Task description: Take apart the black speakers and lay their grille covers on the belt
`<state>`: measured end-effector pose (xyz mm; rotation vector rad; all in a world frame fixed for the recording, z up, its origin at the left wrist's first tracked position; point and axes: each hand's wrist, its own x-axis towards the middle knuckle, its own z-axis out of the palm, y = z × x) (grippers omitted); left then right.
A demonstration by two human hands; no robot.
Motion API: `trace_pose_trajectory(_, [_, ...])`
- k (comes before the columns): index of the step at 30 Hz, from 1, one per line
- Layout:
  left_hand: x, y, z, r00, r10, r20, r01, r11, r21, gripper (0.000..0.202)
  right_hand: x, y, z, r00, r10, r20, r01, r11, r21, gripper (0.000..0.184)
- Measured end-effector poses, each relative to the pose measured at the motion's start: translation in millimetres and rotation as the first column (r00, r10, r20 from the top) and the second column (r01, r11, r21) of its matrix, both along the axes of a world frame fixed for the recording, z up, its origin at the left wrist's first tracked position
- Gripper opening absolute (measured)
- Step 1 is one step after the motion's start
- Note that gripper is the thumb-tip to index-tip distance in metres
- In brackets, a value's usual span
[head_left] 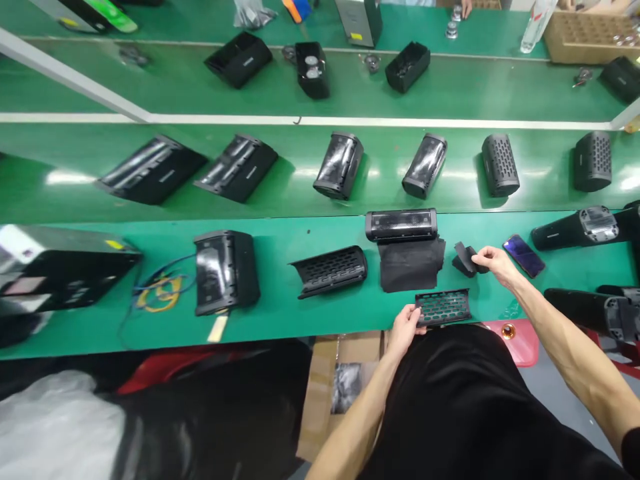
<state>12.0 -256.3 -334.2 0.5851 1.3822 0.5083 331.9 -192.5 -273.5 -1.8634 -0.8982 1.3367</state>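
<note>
My left hand (406, 328) grips the left end of a black perforated grille (444, 307) at the table's front edge. Its slots show green through them. To the right, my right hand (493, 261) pinches a small black piece (479, 260), whose exact kind I cannot make out. Beside that piece lie more small black strips (463, 259). Behind the grille is a stack of black sheets (411, 265), with a black speaker body (401, 225) just beyond it. A second curved grille (330, 271) rests to the left.
Several black speaker housings (339, 165) stand in a row on the green line behind. A phone (523, 255) lies right of my right hand, near dark cylindrical bodies (575, 228). Cables (161, 292) and another housing (226, 272) are left. An open carton (320, 393) sits below the table edge.
</note>
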Motion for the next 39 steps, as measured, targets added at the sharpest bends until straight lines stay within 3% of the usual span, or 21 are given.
trace_pose_trajectory(3, [-10.7, 17.1, 9.5, 0.993, -0.086, -0.076, 0.091, 0.993, 0.068, 0.034, -12.0, -1.3, 12.7, 0.995, -0.029, -0.098, 0.030, 1.000, 0.004, 0.060])
trace_pose_trajectory(6, [0.0, 39.5, 22.8, 0.978, -0.154, -0.142, 0.185, 0.954, 0.238, 0.033, -34.1, -2.9, 22.6, 0.981, -0.033, -0.189, 0.035, 0.999, 0.007, 0.060])
trace_pose_trajectory(8, [19.6, 56.5, 29.3, 0.984, -0.178, 0.003, 0.171, 0.953, 0.248, 0.049, -50.9, -3.7, 29.6, 0.971, -0.016, -0.240, 0.021, 1.000, 0.018, 0.059])
trace_pose_trajectory(11, [48.1, 78.4, 32.3, 0.967, -0.113, 0.229, 0.072, 0.981, 0.181, 0.070, -69.8, -7.5, 43.4, 0.944, 0.028, -0.329, -0.009, 0.998, 0.057, 0.055])
trace_pose_trajectory(13, [55.7, 86.1, 30.9, 0.954, -0.094, 0.284, 0.041, 0.981, 0.188, 0.072, -74.8, -13.7, 52.1, 0.906, 0.033, -0.421, -0.007, 0.998, 0.063, 0.050])
trace_pose_trajectory(15, [52.0, 86.4, 28.2, 0.947, -0.153, 0.282, 0.086, 0.968, 0.236, 0.075, -74.3, -23.1, 55.8, 0.885, 0.014, -0.466, 0.010, 0.999, 0.048, 0.048])
trace_pose_trajectory(19, [26.8, 70.5, 20.9, 0.951, -0.289, 0.107, 0.242, 0.916, 0.321, 0.059, -65.9, -51.0, 38.2, 0.990, -0.021, -0.141, 0.011, 0.998, -0.068, 0.056])
trace_pose_trajectory(21, [15.4, 58.9, 18.1, 0.941, -0.339, -0.017, 0.327, 0.890, 0.318, 0.039, -62.2, -67.9, 19.9, 0.999, -0.022, 0.025, 0.026, 0.987, -0.159, 0.055])
trace_pose_trajectory(25, [5.3, 38.7, 16.8, 0.853, -0.443, -0.274, 0.509, 0.821, 0.258, 0.008, -58.6, -97.1, -12.2, 0.976, -0.024, 0.215, 0.079, 0.965, -0.250, 0.043])
trace_pose_trajectory(28, [3.8, 32.2, 17.6, 0.779, -0.455, -0.431, 0.576, 0.791, 0.207, 0.014, -57.3, -106.5, -23.9, 0.932, -0.027, 0.360, 0.119, 0.964, -0.237, 0.044])
trace_pose_trajectory(30, [2.8, 31.5, 16.9, 0.698, -0.467, -0.542, 0.634, 0.755, 0.166, 0.023, -57.1, -106.1, -28.6, 0.890, 0.041, 0.454, 0.060, 0.977, -0.206, 0.055])
trace_pose_trajectory(33, [1.0, 31.9, 12.7, 0.604, -0.481, -0.636, 0.694, 0.709, 0.123, 0.036, -57.3, -99.7, -34.5, 0.840, 0.165, 0.517, -0.087, 0.981, -0.172, 0.036])
trace_pose_trajectory(36, [-0.4, 32.3, 7.3, 0.645, -0.460, -0.610, 0.674, 0.718, 0.171, 0.027, -54.7, -93.6, -34.5, 0.861, 0.197, 0.469, -0.148, 0.979, -0.141, 0.011])
trace_pose_trajectory(39, [-1.2, 35.5, 5.8, 0.699, -0.431, -0.571, 0.647, 0.722, 0.246, 0.010, -49.4, -89.6, -23.3, 0.900, 0.230, 0.370, -0.203, 0.973, -0.110, 0.010])
